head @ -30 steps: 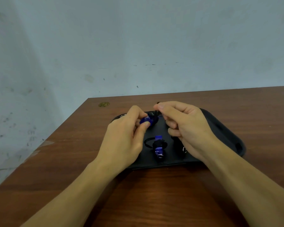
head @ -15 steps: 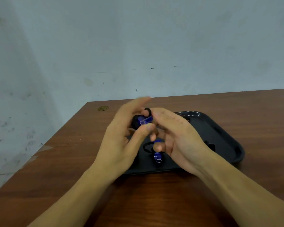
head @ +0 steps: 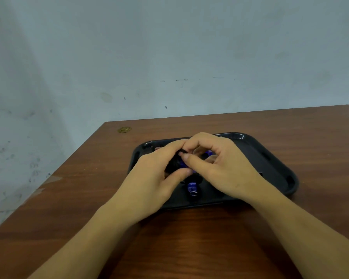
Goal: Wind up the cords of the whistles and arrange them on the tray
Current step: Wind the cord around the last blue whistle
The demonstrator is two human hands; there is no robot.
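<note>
**One whistle down, one being wound**

Both hands meet over the black tray. The left hand grips a blue whistle, and the right hand pinches its black cord. Another wound whistle lies near the tray's front edge. More may be hidden.

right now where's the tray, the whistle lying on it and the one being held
tray [head: 278, 158], head view, bare right rim
lying whistle [head: 191, 188], head view, blue body
held whistle [head: 182, 163], head view, blue part between the hands
</note>
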